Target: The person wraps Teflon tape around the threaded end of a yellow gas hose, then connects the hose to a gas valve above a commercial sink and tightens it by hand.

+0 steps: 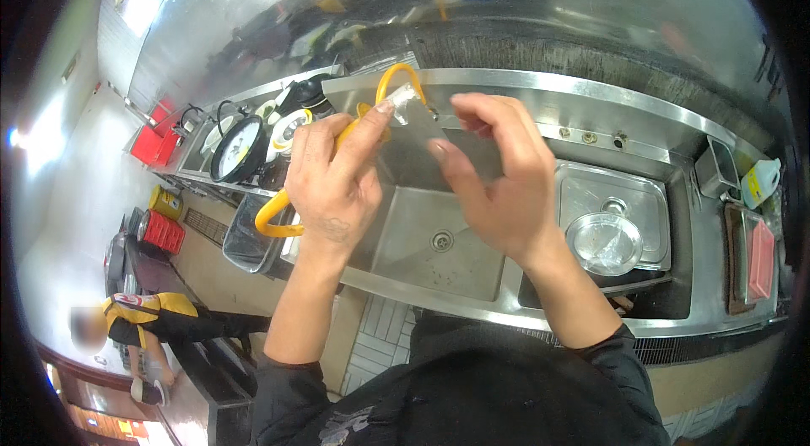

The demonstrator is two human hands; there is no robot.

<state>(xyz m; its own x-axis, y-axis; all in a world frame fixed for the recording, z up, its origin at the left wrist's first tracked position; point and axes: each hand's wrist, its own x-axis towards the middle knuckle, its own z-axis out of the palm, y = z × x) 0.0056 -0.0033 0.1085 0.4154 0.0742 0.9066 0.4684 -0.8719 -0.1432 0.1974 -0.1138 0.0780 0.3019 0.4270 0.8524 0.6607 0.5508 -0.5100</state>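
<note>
A bent yellow hose (270,213) is gripped in the left hand (336,167), up near the grey metal sink (405,235). A flat, shiny grey strip (417,121) is seen near its thumb. The right hand (504,180) is held loosely, curved and blurred; whether the strip is touched by it cannot be told.

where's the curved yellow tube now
In the head view, the curved yellow tube is mostly left of centre, in the left hand, up-left of the round metal drain.
</note>
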